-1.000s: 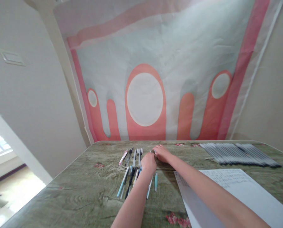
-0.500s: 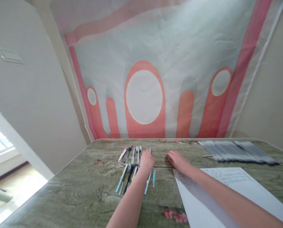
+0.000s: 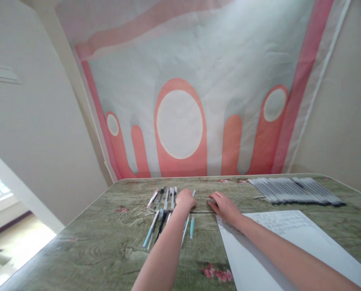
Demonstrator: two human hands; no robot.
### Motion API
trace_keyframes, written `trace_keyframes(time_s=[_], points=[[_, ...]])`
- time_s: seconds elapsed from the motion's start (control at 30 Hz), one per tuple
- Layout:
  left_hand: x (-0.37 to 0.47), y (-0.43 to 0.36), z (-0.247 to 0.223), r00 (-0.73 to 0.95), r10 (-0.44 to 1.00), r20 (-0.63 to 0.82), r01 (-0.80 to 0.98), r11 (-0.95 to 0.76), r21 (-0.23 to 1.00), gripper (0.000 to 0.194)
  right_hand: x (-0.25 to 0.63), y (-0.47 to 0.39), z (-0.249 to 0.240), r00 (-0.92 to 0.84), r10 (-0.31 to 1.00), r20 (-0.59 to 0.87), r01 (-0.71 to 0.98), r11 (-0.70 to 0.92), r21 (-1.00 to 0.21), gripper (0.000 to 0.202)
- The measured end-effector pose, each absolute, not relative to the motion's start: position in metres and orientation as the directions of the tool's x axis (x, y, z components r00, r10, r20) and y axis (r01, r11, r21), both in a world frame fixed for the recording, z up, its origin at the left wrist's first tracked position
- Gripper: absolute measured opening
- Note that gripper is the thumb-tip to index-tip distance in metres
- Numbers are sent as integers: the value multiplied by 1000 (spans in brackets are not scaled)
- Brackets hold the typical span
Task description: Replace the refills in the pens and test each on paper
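The person's left hand (image 3: 185, 199) is over the middle of a wooden-looking table (image 3: 92, 246), at the right end of the far row of pens. Its fingers bend downward and the back of the hand covers them, so it cannot be told whether they grip something; the tip of a pale pen (image 3: 194, 193) shows just beside it. To the left of this hand lie two grey-white pens (image 3: 172, 199), then a black pen (image 3: 160, 198) and a pink-and-white pen (image 3: 152, 198). Nearer to the person is a second row, partly hidden by the left forearm: a light blue pen (image 3: 150, 229) and a dark pen (image 3: 160, 227) are on its left side, while a short turquoise pen (image 3: 192, 228) is on its right side. The right hand (image 3: 224, 206) is low at the table, near the far left corner of a white sheet (image 3: 292, 250) with written lines. Its fingers are curved, but whether they hold a thing cannot be told. Beyond the sheet, at the right, many clear dark-ended sticks (image 3: 297, 191) lie side by side.
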State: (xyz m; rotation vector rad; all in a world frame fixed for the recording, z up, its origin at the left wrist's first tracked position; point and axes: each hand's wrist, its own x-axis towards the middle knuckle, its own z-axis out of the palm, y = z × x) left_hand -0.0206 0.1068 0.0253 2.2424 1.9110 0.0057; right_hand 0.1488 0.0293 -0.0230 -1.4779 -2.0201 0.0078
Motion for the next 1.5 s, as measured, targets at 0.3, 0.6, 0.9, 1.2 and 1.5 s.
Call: trace_keyframes(time_s=[0.3, 0.6, 0.9, 1.2, 1.5], points=[[-27, 113, 22, 197, 979, -45, 915, -168, 367, 9, 149, 30, -27, -111, 859, 500, 845, 346, -407, 20], [-4, 85, 21, 397, 915, 67, 621, -322, 715, 29, 152, 28, -11, 5, 790, 614, 783, 379, -494, 23], [19, 63, 18, 424, 905, 42, -86, -6, 996, 34, 153, 22, 23, 230, 849, 476, 359, 381, -852, 32], [2, 87, 16, 39, 979, -198, -718, 165, 676, 17, 155, 15, 37, -54, 924, 378, 438, 362, -823, 26], [-4, 92, 13, -67, 952, -298, -812, 122, 571, 20, 154, 14, 33, -136, 915, 380, 521, 393, -758, 27]])
